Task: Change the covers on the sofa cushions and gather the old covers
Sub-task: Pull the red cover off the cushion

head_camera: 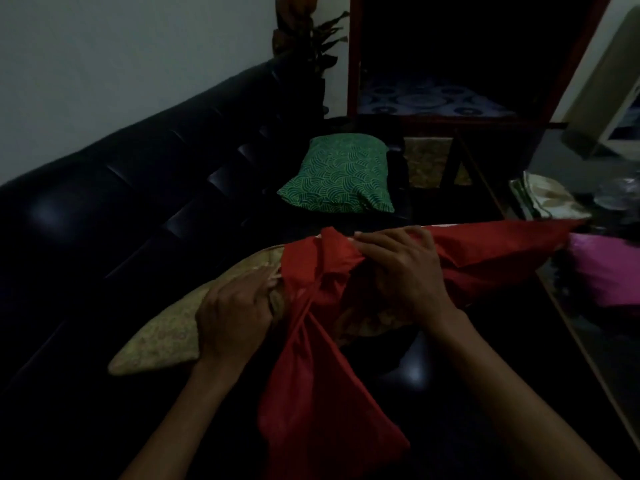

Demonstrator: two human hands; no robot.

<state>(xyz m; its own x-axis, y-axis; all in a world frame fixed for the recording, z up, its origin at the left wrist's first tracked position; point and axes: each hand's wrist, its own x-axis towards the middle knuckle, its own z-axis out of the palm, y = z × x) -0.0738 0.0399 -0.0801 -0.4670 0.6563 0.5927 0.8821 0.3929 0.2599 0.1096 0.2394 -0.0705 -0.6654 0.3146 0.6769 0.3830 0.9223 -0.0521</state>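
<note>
A soft beige patterned cushion (162, 337) lies across the dark shiny sofa (121, 209), near the middle of the view. A loose red cloth cover (322, 375) is partly around it. The left hand (235, 317) grips the cushion at 9 o'clock. The right hand (405, 271) has its fingers bunched tight on the red cloth. This looks like the cover-changing step. Next, one hand must hold firm while the other slides the cloth. A green patterned cushion (341, 174) waits at 12 o'clock.

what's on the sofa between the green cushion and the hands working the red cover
Nothing: in the head view, only bare dark sofa seat separates the green cushion from the red cover both hands are gripping.
</note>
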